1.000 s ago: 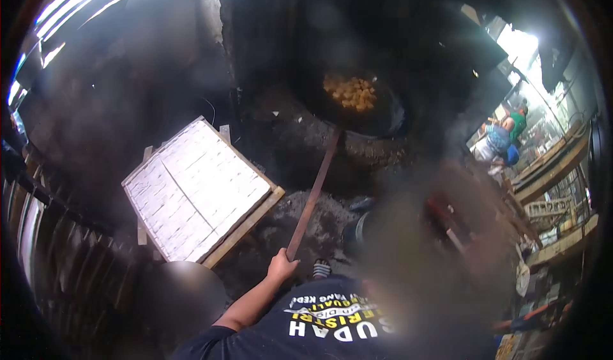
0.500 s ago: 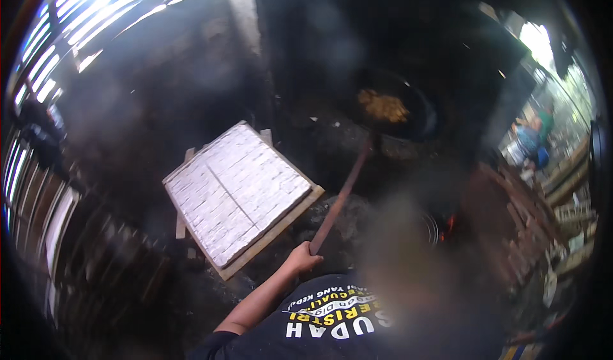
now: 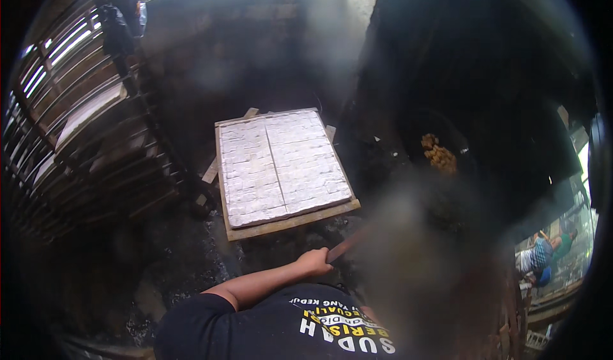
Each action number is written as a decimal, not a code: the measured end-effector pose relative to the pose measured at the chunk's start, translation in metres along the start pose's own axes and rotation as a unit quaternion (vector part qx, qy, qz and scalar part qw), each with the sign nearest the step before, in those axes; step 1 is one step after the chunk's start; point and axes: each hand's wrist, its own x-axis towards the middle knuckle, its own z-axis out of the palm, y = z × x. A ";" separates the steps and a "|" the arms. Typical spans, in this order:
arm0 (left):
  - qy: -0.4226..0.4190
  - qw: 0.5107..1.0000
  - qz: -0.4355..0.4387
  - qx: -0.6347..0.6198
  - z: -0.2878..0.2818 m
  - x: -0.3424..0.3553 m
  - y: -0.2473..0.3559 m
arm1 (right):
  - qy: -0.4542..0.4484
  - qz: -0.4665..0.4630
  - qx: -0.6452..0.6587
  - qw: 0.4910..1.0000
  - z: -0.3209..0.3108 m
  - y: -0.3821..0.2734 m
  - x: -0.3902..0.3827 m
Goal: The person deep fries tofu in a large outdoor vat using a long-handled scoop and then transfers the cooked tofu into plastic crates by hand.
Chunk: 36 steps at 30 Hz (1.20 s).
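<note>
My left hand (image 3: 316,262) is closed on a long reddish-brown handle (image 3: 345,245), whose far part fades into a pale haze. Just beyond it lies a square white slab (image 3: 284,165), scored into small pieces with a long middle groove, on a wooden board (image 3: 290,221). Right of the slab, a dark wide pan (image 3: 463,139) holds a heap of golden-brown chunks (image 3: 440,159). My right hand cannot be made out; a blurred patch covers that side, with only a sliver of skin showing beside my dark shirt.
Slatted wooden racks (image 3: 96,143) line the left, with dark bags (image 3: 118,31) hanging above. Dark walls surround the pan. Stacked wood (image 3: 511,321) is at the lower right. People (image 3: 543,254) in green and blue are at work in the bright area at far right.
The view has swung left, so the slab, pan and other people appear farther right and the left racks show more. My left hand still holds the handle, which now points more to the right.
</note>
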 end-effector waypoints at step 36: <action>-0.013 0.993 -0.119 0.005 0.031 0.043 -0.021 | -0.044 0.071 0.202 0.976 -0.090 -0.147 0.088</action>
